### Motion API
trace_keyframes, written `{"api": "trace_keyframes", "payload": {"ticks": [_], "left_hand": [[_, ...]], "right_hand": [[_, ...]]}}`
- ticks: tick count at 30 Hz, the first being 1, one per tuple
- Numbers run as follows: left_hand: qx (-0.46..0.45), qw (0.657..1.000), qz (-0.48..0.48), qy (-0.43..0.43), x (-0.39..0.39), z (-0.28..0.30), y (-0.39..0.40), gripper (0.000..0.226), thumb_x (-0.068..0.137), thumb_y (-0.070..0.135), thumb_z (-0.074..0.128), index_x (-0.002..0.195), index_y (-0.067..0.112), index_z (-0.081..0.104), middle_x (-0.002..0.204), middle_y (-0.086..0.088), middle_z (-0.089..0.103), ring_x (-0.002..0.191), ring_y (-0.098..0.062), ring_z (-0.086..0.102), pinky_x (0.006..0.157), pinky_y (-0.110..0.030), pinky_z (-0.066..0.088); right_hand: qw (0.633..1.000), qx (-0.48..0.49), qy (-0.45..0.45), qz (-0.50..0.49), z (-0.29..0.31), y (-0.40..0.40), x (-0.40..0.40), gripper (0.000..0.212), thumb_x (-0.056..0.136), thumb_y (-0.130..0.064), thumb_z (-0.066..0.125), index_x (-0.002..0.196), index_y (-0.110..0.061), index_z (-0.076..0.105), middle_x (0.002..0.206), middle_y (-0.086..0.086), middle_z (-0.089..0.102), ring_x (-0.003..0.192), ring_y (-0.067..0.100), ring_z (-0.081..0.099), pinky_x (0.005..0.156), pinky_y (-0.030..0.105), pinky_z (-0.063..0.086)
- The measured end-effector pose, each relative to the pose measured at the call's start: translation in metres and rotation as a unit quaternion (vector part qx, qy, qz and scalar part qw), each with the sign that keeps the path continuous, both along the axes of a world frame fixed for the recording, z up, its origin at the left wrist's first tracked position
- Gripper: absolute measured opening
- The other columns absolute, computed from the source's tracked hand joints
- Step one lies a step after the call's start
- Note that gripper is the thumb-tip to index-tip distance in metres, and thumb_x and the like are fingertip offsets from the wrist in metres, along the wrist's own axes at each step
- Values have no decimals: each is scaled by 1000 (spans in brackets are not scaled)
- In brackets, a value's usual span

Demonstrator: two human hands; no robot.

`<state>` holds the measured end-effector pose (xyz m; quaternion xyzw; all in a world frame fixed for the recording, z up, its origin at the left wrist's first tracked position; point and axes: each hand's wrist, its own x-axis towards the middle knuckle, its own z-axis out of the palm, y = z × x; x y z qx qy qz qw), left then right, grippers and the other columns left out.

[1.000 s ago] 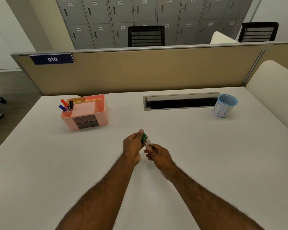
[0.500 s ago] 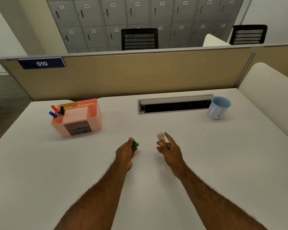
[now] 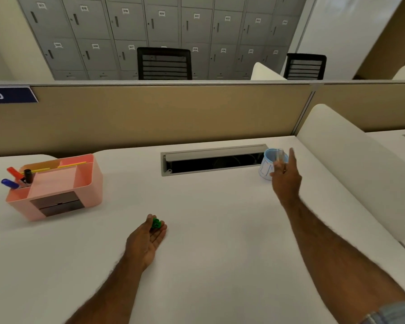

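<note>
Hands sit well apart: your left hand (image 3: 145, 242) rests on the desk (image 3: 220, 230), fingers curled round the small green piece (image 3: 156, 223). Your right hand (image 3: 287, 178) pinches the clear piece (image 3: 279, 157), long axis upright, at the rim of the blue cup (image 3: 267, 168). The cup lies just left of that hand, so the drop looks like the right hand's job.

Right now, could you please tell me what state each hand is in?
Left hand: holds a small green piece between thumb and fingers.
Right hand: pinches a small clear piece above the blue cup.
</note>
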<state>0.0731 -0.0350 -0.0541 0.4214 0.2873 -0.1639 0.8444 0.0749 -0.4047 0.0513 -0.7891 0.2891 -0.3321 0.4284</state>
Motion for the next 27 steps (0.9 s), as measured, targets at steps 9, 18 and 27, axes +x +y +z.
{"api": "trace_keyframes", "payload": {"ticks": [9, 18, 27], "left_hand": [[12, 1000, 5, -22, 12, -5, -8, 22, 89, 23, 66, 95, 2, 66, 95, -20, 68, 90, -31, 67, 77, -36, 62], [3, 999, 0, -36, 14, -10, -6, 28, 91, 25, 63, 104, 1, 65, 101, -23, 67, 95, -33, 67, 71, -35, 62], [6, 999, 2, -40, 13, -7, -7, 28, 92, 25, 62, 105, 1, 65, 101, -23, 66, 96, -34, 66, 71, -34, 62]], "right_hand": [[969, -133, 208, -9, 19, -74, 34, 74, 97, -15, 46, 155, -19, 0, 120, 24, 62, 85, 44, 64, 73, 40, 49], [886, -190, 417, 79, 26, -83, 63, 44, 98, -15, 48, 141, -8, 46, 136, 15, 57, 121, 32, 56, 99, 35, 46], [897, -190, 397, 45, 28, -87, 70, 48, 97, -22, 49, 143, -6, 41, 137, 22, 54, 125, 39, 52, 101, 39, 43]]}}
